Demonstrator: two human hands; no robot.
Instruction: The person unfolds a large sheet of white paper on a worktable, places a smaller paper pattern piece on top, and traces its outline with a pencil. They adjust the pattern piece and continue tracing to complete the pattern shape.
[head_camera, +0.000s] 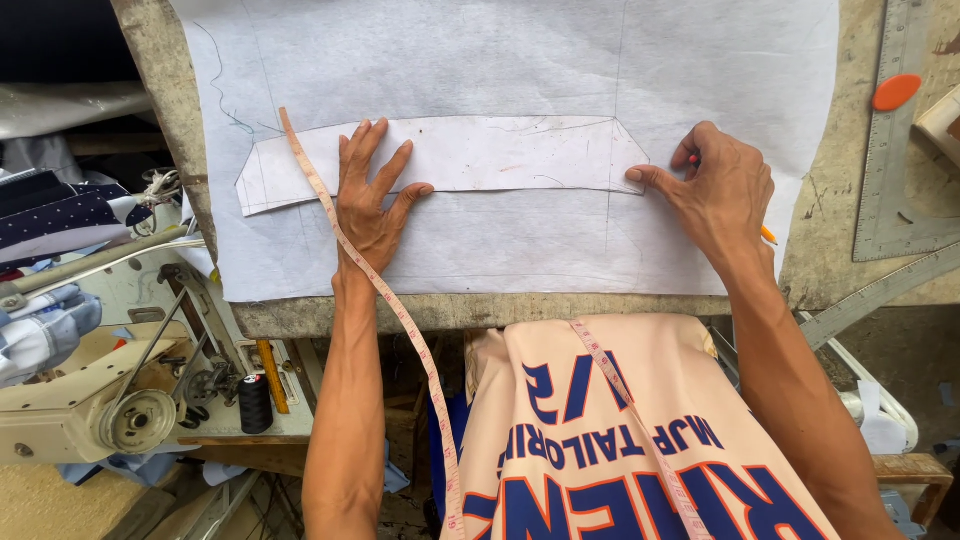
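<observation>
Grey fabric sheet (500, 240) is lying flat on the worn table (480, 312), covering most of it. Paper pattern piece (470, 155) is sitting across the sheet's upper middle, 1 faint traced outline around it looking partly done. Left hand (372, 200), fingers spread, is pressing the pattern's left part. Right hand (722, 190) is pinning its right tip, other fingers closed on an orange pencil (768, 236). No cutting showing yet.
</observation>
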